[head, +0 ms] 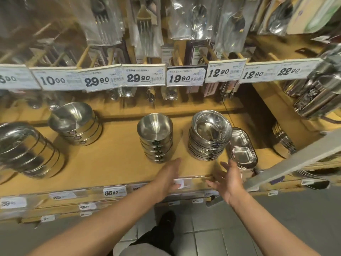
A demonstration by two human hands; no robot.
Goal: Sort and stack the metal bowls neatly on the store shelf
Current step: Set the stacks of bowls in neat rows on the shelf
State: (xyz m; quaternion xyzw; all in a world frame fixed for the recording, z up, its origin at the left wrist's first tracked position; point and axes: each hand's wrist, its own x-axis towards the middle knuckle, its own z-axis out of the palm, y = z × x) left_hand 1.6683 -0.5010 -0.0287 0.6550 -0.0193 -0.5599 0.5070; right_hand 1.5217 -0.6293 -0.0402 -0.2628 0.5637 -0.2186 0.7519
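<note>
A person's two bare hands reached out over the front edge of a wooden store shelf, both with fingers spread loose and holding nothing. The left hand hovered just in front of a stack of small metal bowls standing upright near the middle of the shelf, while the right hand hung near a taller stack of shallow metal dishes just beside it. Touching that stack on its right lay a pile of divided metal trays. Farther left stood a stack of larger bowls, its top bowl tilted, and at the far left a stack of wide bowls leaned over. White price tags lined a rail above the shelf, with packaged cutlery hanging behind them.
</note>
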